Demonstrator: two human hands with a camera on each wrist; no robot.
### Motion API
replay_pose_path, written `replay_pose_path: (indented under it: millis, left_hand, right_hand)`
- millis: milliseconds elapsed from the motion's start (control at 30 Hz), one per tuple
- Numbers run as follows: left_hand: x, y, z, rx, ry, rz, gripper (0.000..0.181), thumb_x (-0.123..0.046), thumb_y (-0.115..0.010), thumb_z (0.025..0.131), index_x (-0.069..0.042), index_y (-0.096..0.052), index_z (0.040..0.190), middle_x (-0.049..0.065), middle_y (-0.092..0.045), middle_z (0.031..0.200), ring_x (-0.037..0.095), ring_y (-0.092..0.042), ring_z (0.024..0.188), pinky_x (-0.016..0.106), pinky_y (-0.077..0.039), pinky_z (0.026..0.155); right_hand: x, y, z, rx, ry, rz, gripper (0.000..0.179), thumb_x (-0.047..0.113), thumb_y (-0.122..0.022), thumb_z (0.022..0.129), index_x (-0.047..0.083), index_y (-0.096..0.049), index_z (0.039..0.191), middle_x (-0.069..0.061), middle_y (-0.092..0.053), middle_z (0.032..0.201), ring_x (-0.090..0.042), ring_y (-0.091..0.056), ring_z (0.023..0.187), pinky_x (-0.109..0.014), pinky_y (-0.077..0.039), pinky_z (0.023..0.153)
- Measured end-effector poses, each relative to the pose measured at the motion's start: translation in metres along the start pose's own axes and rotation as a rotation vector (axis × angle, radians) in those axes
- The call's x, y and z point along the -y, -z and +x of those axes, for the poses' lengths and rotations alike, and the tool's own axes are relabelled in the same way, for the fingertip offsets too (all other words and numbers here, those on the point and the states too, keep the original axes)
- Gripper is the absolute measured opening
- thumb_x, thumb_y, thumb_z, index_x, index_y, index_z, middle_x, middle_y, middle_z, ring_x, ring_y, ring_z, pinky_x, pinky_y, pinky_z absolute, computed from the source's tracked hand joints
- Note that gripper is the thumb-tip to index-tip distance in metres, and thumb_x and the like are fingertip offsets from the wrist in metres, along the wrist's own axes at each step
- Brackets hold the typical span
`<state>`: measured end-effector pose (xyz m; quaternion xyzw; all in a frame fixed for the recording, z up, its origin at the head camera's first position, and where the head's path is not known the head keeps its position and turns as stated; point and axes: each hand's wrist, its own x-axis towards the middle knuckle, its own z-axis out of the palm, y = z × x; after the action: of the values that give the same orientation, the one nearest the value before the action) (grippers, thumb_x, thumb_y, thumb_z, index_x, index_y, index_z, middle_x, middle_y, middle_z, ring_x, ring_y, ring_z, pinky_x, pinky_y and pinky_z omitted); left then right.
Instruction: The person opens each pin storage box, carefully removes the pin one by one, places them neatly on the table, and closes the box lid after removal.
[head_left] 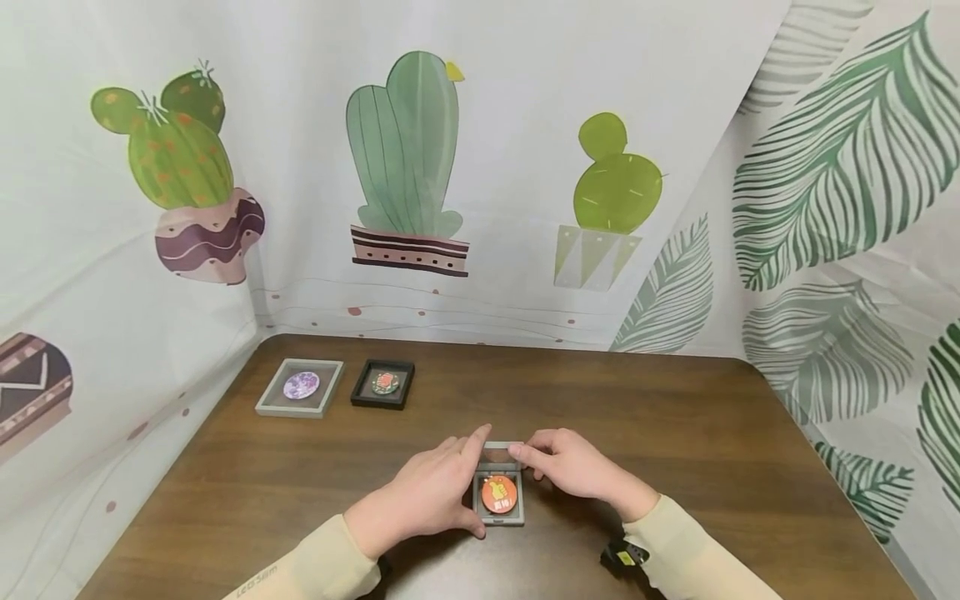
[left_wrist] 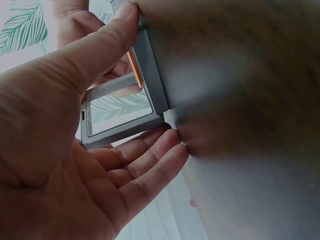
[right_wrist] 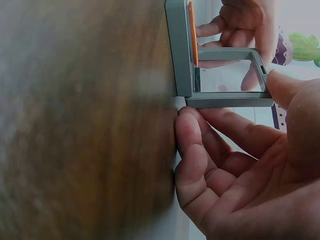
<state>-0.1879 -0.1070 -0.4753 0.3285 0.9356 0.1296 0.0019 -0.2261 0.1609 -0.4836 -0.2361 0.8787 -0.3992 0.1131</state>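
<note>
A small grey display frame stands on the table with its hinged lid raised upright. On its clear base membrane lies a round orange badge with a yellow thumbs-up figure. My left hand holds the frame from the left, thumb at the base's near corner and fingers behind the lid. At the lid's right side, my right hand grips it, the thumb at the top edge and fingers against the back. The left wrist view shows the lid's clear window between thumb and fingers.
At the table's back left lie a larger pale grey frame with a purple badge and a black frame with a red and green badge. Cactus- and leaf-printed cloth hangs behind the brown wooden table.
</note>
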Motion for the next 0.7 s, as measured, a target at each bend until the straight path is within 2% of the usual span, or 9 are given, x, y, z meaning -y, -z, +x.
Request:
replay_pose_path:
  millis: [167,433,700]
  left_hand:
    - [-0.0011,0.0009,-0.0013,0.010,0.008,-0.014,0.142,-0.057,-0.105,0.069,0.003,-0.028,0.171,0.021,-0.066,0.151,0.045,-0.065,0.136,0.053,-0.061,0.102]
    - [0.0005,0.0012,-0.0003,0.024,0.006,-0.036,0.147,-0.057,-0.105,0.069,0.002,-0.021,0.175,0.015,-0.069,0.146,0.031,-0.067,0.131,0.045,-0.064,0.093]
    - [0.0020,0.0001,0.0006,0.020,0.008,-0.041,0.151,-0.058,-0.105,0.068,-0.001,-0.017,0.177,0.015,-0.068,0.147,0.028,-0.067,0.129,0.044,-0.063,0.093]
  right_hand:
    - [-0.0003,-0.0041,-0.0001,-0.021,-0.052,0.007,0.047,0.053,-0.063,0.111,0.014,-0.080,0.092,0.002,-0.072,0.075,-0.014,-0.065,0.072,-0.034,-0.052,0.067]
    - [0.0006,-0.0072,0.0008,-0.043,-0.081,0.031,0.050,0.054,-0.062,0.112,0.013,-0.082,0.092,0.002,-0.071,0.072,-0.014,-0.068,0.070,-0.035,-0.055,0.071]
    - [0.0031,-0.0078,0.0011,-0.058,-0.089,0.033,0.053,0.053,-0.061,0.113,0.011,-0.080,0.087,0.000,-0.069,0.069,-0.015,-0.066,0.069,-0.035,-0.055,0.072]
